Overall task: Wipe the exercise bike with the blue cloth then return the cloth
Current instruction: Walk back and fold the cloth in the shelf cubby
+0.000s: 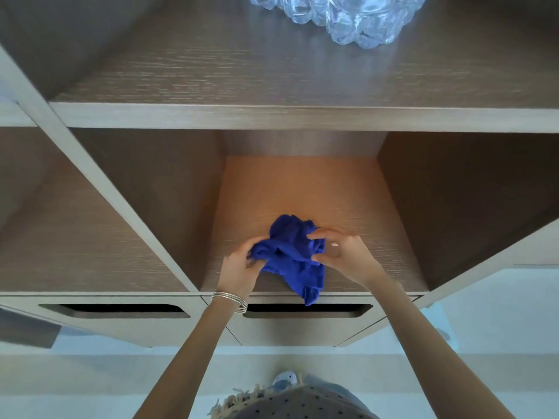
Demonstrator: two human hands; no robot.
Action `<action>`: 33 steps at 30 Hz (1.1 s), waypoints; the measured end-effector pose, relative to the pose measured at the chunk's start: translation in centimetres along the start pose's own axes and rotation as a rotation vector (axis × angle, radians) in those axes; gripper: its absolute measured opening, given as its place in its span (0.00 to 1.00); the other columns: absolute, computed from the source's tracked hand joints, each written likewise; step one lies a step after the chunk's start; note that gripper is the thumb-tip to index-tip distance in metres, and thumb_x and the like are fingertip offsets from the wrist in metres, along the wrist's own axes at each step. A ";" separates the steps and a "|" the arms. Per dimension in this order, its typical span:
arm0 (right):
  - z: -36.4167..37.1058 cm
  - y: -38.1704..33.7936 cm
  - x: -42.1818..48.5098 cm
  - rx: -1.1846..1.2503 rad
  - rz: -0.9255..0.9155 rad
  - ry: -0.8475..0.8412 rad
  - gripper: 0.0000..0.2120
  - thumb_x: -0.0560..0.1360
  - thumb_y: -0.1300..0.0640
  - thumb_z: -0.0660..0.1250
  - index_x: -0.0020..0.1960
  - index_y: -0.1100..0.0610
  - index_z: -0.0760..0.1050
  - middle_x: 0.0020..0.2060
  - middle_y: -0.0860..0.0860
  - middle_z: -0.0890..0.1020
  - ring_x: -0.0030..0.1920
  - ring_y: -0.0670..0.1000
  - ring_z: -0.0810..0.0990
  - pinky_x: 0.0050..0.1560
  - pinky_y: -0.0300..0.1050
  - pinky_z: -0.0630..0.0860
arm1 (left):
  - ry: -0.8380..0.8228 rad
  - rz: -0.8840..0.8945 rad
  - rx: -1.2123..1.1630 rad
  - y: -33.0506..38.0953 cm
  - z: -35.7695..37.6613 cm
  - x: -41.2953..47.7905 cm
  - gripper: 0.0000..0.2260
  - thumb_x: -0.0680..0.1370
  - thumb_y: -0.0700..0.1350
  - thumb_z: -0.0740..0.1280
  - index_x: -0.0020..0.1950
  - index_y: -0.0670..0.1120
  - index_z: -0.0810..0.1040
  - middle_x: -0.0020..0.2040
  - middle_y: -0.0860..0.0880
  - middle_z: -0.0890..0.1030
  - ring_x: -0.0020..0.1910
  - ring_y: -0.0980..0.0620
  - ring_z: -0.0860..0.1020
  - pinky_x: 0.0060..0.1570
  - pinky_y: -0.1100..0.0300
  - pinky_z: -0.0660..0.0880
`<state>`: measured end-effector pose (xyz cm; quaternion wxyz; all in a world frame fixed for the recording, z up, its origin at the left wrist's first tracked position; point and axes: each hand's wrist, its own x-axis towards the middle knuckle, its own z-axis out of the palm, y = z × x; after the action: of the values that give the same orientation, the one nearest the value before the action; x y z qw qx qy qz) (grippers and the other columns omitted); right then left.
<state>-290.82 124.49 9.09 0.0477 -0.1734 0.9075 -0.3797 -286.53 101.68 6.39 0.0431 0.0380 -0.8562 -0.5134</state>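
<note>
Blue and crumpled, the cloth (292, 255) sits at the front of the middle compartment of a wooden shelf unit (302, 182). Most of it rests on the compartment floor, and one corner droops over the front edge toward the drawer slot (305, 309) below.

No exercise bike is in view, so the wiping cannot be checked. The cloth is at what looks like its storage place with both hands on it. This could be the fetch at the start or the return at the end, and one picture does not settle which. If it is the return, only letting go remains. If it is the fetch, the whole wipe is still ahead.

Both arms reach forward and slightly up into the compartment. The left hand (239, 267), with thin metal bangles (230, 299) at the wrist, has its fingers curled round the cloth's left end. The right hand (338, 255) pinches the right side of the bundle between thumb and fingertips. Neither hand is free.
</note>
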 end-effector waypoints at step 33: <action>5.4 -0.7 -3.7 -0.562 -0.118 0.193 0.18 0.50 0.59 0.78 0.38 0.50 0.79 0.32 0.45 0.79 0.33 0.49 0.78 0.36 0.38 0.70 | -0.347 0.682 0.641 -1.8 -1.4 0.6 0.24 0.64 0.54 0.74 0.59 0.52 0.73 0.62 0.54 0.75 0.58 0.55 0.70 0.51 0.63 0.72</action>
<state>-286.03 121.70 5.55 -0.1108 -0.1955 0.9656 -0.1307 -286.95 99.57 5.46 0.0515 -0.3187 -0.9292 -0.1797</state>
